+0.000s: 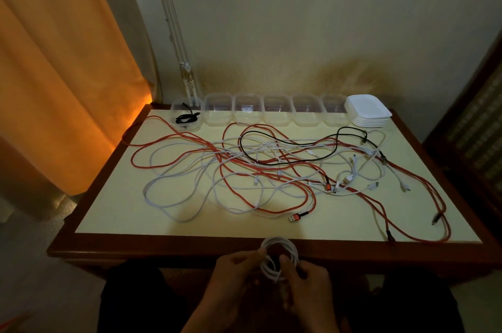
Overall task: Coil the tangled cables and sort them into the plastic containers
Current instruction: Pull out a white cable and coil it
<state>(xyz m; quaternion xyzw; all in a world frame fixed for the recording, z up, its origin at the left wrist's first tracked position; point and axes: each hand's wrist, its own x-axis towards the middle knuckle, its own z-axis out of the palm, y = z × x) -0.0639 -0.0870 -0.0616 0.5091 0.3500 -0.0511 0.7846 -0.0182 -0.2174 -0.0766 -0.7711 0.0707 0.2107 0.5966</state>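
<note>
White cable coil (279,258): held in front of the bench's near edge, below its surface, looped in several turns. Left hand (239,268): fingers pinching the coil's left side. Right hand (307,277): fingers curled round the coil's right side, thumb on the loops.

Tangled cables (271,169): red, white and one black, spread loose across the middle of the bench (122,221) from left edge to right edge; red plug (297,216) lying toward the near edge.

Plastic containers (274,113): clear, six in a row along the far edge, touching side by side. Leftmost container (187,115): holding a coiled black cable (186,117). Others: contents too dim to tell.

Stack of white lids (369,113): far right corner, just beside the last container.

Orange curtain (62,61): left of the bench.
</note>
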